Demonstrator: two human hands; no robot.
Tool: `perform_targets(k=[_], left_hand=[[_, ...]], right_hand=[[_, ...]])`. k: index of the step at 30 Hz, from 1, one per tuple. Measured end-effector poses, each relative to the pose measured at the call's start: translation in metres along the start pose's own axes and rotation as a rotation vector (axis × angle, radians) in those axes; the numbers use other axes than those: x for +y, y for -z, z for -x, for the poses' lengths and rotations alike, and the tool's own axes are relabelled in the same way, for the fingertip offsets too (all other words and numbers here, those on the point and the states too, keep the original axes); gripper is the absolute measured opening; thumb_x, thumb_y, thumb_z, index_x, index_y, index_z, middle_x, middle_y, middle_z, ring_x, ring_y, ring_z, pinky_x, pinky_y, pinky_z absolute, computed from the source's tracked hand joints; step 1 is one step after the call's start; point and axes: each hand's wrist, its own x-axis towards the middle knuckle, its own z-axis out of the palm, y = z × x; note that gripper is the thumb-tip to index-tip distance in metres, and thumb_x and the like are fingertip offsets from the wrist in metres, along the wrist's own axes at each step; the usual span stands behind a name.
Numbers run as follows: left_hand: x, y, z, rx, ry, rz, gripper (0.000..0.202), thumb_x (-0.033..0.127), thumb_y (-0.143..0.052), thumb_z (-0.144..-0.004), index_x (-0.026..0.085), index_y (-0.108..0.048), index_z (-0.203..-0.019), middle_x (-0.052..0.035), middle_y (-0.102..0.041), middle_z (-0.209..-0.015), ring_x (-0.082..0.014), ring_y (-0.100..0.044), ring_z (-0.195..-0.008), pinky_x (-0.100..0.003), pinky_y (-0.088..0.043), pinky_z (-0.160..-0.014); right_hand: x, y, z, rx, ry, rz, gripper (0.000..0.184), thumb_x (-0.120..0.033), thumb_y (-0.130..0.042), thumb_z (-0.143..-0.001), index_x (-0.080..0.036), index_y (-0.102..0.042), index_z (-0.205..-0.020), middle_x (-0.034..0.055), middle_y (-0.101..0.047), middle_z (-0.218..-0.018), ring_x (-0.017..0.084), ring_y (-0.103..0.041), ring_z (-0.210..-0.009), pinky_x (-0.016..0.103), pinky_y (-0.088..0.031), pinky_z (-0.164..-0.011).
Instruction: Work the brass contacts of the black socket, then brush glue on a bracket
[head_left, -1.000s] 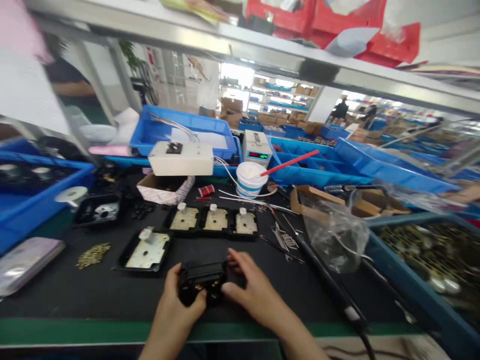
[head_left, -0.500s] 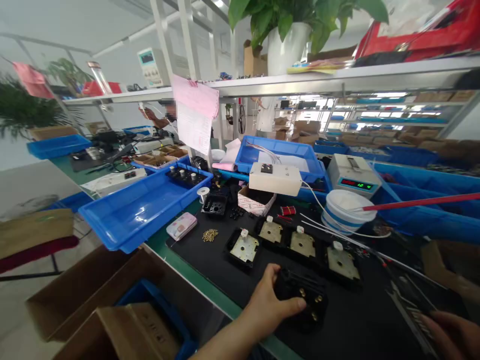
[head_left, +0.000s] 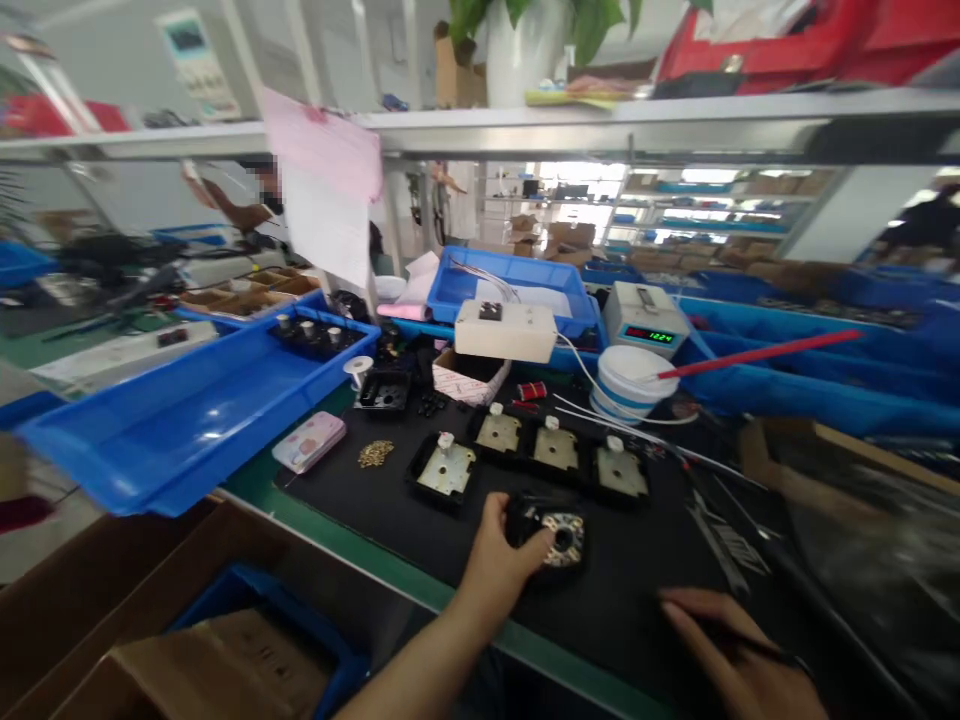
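Observation:
My left hand (head_left: 496,558) grips a small black plastic housing (head_left: 551,532) with a round brass part on its face, resting on the black mat (head_left: 645,600). My right hand (head_left: 731,655) lies low on the mat at the right and holds a thin dark tool, blurred. Just beyond the left hand sit several black housings with brass plates and white knobs (head_left: 555,448), one of them (head_left: 445,468) set apart to the left.
A big blue tray (head_left: 180,410) juts over the bench's left edge. Cardboard boxes (head_left: 202,650) stand below. A white tub (head_left: 628,380) with a red stick, a white box (head_left: 505,330), a digital meter (head_left: 646,318) and blue bins stand behind. A person works far left.
The view swung left, then partly back. The housing in my left hand has turned so its brass round face shows. My right hand let go of it and now lies on the mat with a tool.

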Motion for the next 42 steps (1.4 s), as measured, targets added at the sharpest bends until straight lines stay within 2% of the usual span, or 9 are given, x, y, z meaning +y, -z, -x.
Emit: perform_targets(k=[3, 5, 8, 12, 17, 26, 30, 34, 42], left_hand=[[0.001, 0.000, -0.002, 0.069, 0.057, 0.100, 0.054, 0.038, -0.068, -0.071, 0.012, -0.036, -0.105, -0.0116, -0.052, -0.109, -0.0212, -0.048, -0.102, -0.030, -0.039, -0.088], [0.001, 0.001, -0.005, 0.091, 0.072, 0.163, 0.060, 0.042, -0.071, -0.069, 0.013, -0.036, -0.109, -0.0103, -0.051, -0.112, -0.0203, -0.047, -0.105, -0.029, -0.038, -0.091], [0.001, 0.002, -0.006, 0.085, 0.078, 0.200, 0.061, 0.043, -0.072, -0.069, 0.014, -0.037, -0.110, -0.0101, -0.051, -0.113, -0.0200, -0.046, -0.107, -0.028, -0.037, -0.091], [0.002, 0.003, -0.003, 0.093, 0.090, 0.197, 0.059, 0.042, -0.073, -0.069, 0.013, -0.038, -0.107, -0.0096, -0.053, -0.110, -0.0197, -0.048, -0.105, -0.027, -0.038, -0.090], [-0.001, 0.005, -0.004, 0.108, 0.075, 0.200, 0.060, 0.043, -0.073, -0.069, 0.013, -0.038, -0.109, -0.0109, -0.052, -0.111, -0.0221, -0.048, -0.105, -0.030, -0.038, -0.091], [-0.003, 0.004, -0.001, 0.101, 0.041, 0.179, 0.057, 0.042, -0.070, -0.073, 0.013, -0.036, -0.108, -0.0115, -0.051, -0.111, -0.0221, -0.047, -0.105, -0.035, -0.034, -0.094], [-0.005, 0.005, -0.002, 0.130, 0.042, 0.171, 0.058, 0.042, -0.072, -0.071, 0.014, -0.037, -0.108, -0.0108, -0.052, -0.110, -0.0214, -0.049, -0.103, -0.031, -0.037, -0.091], [-0.006, 0.006, -0.002, 0.135, 0.037, 0.170, 0.055, 0.039, -0.071, -0.073, 0.014, -0.038, -0.108, -0.0097, -0.053, -0.109, -0.0200, -0.050, -0.102, -0.029, -0.039, -0.090], [-0.005, 0.003, 0.000, 0.145, 0.022, 0.174, 0.052, 0.039, -0.070, -0.073, 0.014, -0.038, -0.107, -0.0112, -0.051, -0.111, -0.0242, -0.048, -0.105, -0.037, -0.036, -0.094]], right_hand=[[-0.041, -0.010, -0.012, 0.264, -0.134, -0.151, 0.016, -0.035, -0.059, -0.090, -0.022, -0.063, -0.082, 0.0021, -0.059, -0.084, 0.019, -0.058, -0.076, 0.020, -0.050, -0.069], [-0.060, -0.028, -0.021, 0.309, -0.216, -0.557, 0.013, -0.029, -0.055, -0.096, -0.018, -0.058, -0.090, 0.0064, -0.056, -0.095, 0.022, -0.057, -0.079, 0.027, -0.053, -0.069], [-0.077, -0.057, -0.031, 0.274, -0.169, -0.833, 0.004, -0.022, -0.057, -0.095, -0.020, -0.057, -0.097, 0.0070, -0.054, -0.100, 0.023, -0.054, -0.089, 0.032, -0.048, -0.079], [-0.079, -0.081, -0.031, 0.299, -0.034, -0.789, 0.008, -0.015, -0.055, -0.094, -0.022, -0.056, -0.096, 0.0060, -0.054, -0.097, 0.025, -0.052, -0.089, 0.038, -0.044, -0.076], [-0.070, -0.088, -0.025, 0.294, 0.093, -0.709, 0.023, -0.007, -0.050, -0.094, -0.026, -0.053, -0.107, 0.0064, -0.053, -0.102, 0.028, -0.052, -0.089, 0.046, -0.045, -0.072], [-0.076, -0.100, -0.033, 0.406, -0.007, -0.738, 0.010, -0.013, -0.047, -0.097, -0.022, -0.049, -0.100, 0.0059, -0.052, -0.094, 0.027, -0.053, -0.085, 0.045, -0.048, -0.067], [-0.078, -0.104, -0.036, 0.441, -0.051, -0.803, 0.006, -0.016, -0.048, -0.098, -0.021, -0.049, -0.097, 0.0058, -0.051, -0.091, 0.027, -0.054, -0.082, 0.044, -0.050, -0.064], [-0.084, -0.104, -0.038, 0.464, -0.085, -0.820, 0.005, -0.017, -0.047, -0.099, -0.019, -0.048, -0.094, 0.0064, -0.050, -0.090, 0.025, -0.055, -0.081, 0.039, -0.053, -0.062], [-0.088, -0.105, -0.039, 0.456, -0.199, -0.873, 0.011, -0.023, -0.048, -0.101, -0.017, -0.047, -0.091, 0.0050, -0.049, -0.090, 0.022, -0.056, -0.079, 0.033, -0.056, -0.064]])
